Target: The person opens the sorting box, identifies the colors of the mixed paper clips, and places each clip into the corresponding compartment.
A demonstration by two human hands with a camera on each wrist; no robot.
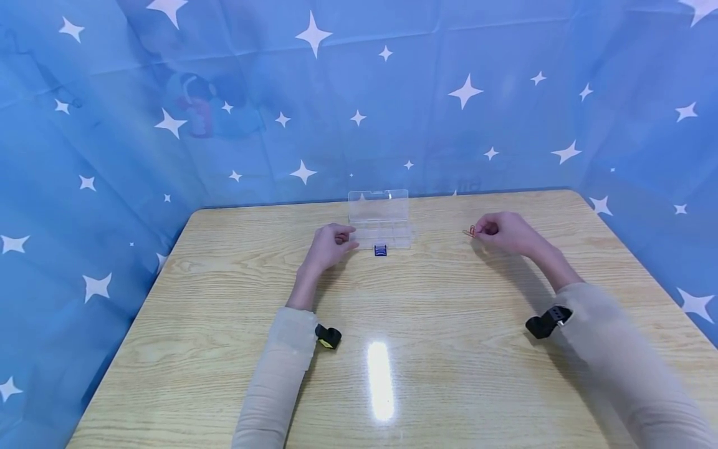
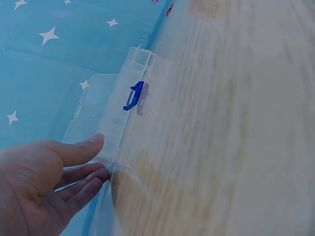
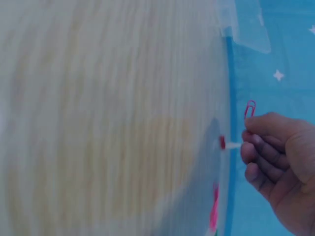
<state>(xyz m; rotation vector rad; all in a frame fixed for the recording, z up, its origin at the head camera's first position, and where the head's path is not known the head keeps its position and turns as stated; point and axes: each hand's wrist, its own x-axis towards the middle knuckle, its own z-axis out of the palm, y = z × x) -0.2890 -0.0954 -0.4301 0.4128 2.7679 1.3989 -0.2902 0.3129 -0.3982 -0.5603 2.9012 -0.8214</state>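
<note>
Right hand (image 1: pixel 507 232) pinches red paper clip (image 1: pixel 472 231), right of centre; left hand (image 1: pixel 330 244), fingers relaxed, touches open clear box (image 1: pixel 379 219); advise steadying box, keeping pinch firm

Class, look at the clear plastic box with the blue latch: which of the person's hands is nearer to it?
Left. The left hand rests at the left end of the clear box; the right hand is well off to its right, pinching a paper clip.

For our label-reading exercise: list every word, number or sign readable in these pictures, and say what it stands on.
None can be read. The clear plastic box, its blue latch, the paper clip and the wooden table bear no text. The backdrop shows only white stars.
</note>
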